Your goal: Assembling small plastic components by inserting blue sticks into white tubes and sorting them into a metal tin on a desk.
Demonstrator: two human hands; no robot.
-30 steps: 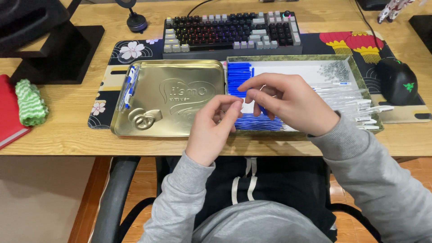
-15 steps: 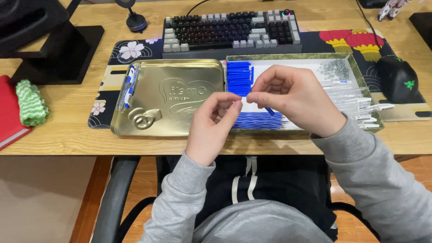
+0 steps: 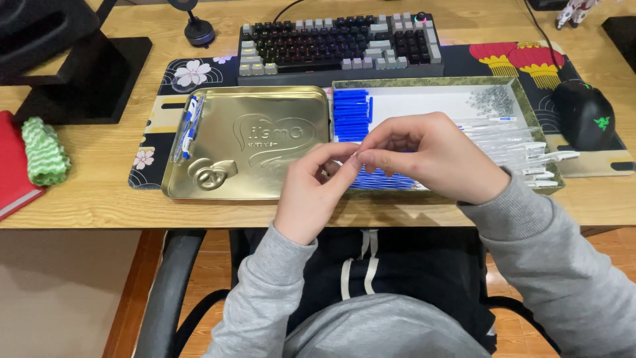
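A: Which containers are on the desk?

B: Two. A shallow rectangular gold metal tin lid [image 3: 246,142] lies flat on the patterned desk mat, embossed with a heart outline, raised lettering and a pretzel shape at its lower left. Touching its right edge sits an open rectangular box with a white floor and green-patterned rim [image 3: 424,83], in front of the keyboard.

A: Any screens or signs?

B: No lit screen or sign is visible; only a black stand base at the upper left.

Item between fingertips [image 3: 352,159] hidden; red book [image 3: 13,166] cropped
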